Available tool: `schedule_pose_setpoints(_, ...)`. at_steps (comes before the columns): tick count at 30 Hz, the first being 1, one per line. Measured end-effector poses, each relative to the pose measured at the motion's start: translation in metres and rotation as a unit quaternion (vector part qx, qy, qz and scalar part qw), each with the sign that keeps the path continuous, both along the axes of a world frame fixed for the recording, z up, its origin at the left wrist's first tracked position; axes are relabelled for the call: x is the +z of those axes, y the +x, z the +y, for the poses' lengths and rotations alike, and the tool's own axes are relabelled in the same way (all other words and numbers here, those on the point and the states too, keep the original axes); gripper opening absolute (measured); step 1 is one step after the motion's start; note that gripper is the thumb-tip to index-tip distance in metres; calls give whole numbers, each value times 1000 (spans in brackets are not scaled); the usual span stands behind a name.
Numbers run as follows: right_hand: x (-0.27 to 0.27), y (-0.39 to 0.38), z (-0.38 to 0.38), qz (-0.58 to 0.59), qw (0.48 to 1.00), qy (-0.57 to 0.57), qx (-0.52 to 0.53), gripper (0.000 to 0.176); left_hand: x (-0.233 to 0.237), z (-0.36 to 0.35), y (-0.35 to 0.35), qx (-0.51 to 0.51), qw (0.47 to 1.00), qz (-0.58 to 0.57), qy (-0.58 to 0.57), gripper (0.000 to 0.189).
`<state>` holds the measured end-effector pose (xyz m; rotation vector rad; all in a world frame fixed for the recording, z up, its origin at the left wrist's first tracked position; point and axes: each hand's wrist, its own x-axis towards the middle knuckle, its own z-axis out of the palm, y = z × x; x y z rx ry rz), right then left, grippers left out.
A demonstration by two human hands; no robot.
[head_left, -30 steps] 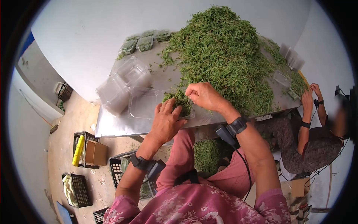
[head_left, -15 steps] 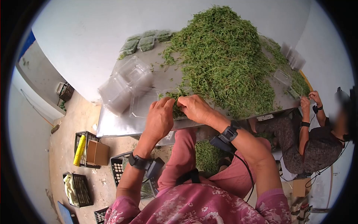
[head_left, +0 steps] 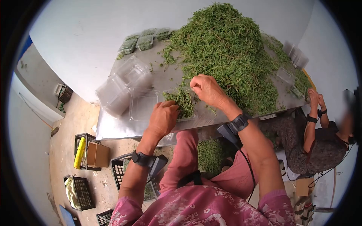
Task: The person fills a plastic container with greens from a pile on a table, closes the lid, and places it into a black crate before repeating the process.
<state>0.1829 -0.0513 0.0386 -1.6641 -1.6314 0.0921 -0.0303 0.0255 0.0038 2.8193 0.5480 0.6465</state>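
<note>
Taking the small clump of greens at the table's near edge as the centre of the clock, with twelve pointing away from the wearer, the metal table spreads from about nine round to three. A big heap of loose greens rises on it between twelve and two. Between three and four a co-worker sits with both hands close together by the table edge. On the floor, one black crate at eight o'clock bears a cardboard box and a yellow roll; another crate, nearer half past seven, holds something pale. More greens lie under the table toward half past five. Back on top, stacked clear boxes stand between nine and ten, and lidded boxes filled with greens sit at eleven. A clear open box lies flat, one half at nine o'clock. The left hand is at about eight, its bent fingers against the clump's edge; their tips are hidden, so I cannot tell how they grip. The right hand hovers at two, fingers curled and tips pressed together; I cannot tell whether a stem is between them. The clump of greens itself lies in the open box's other half, between the hands.
</note>
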Motion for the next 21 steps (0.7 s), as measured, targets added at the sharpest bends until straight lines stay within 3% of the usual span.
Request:
schedule_pose_setpoints(4,-19,22,5,-18,995,-74,-64,22,5,-1,1,-3,1000,31,-2,13)
schedule_pose_setpoints(10,-25,10,19,-83,972,-211,-59,54,8,-1,-1,-5,999,37,-12,13)
schedule_pose_setpoints(19,-38,8,28,-156,956,-227,-103,26,8,-2,0,0,999,46,-12,14)
schedule_pose_setpoints(21,-46,13,28,-183,959,-187,-111,23,7,-2,0,0,999,45,-12,14)
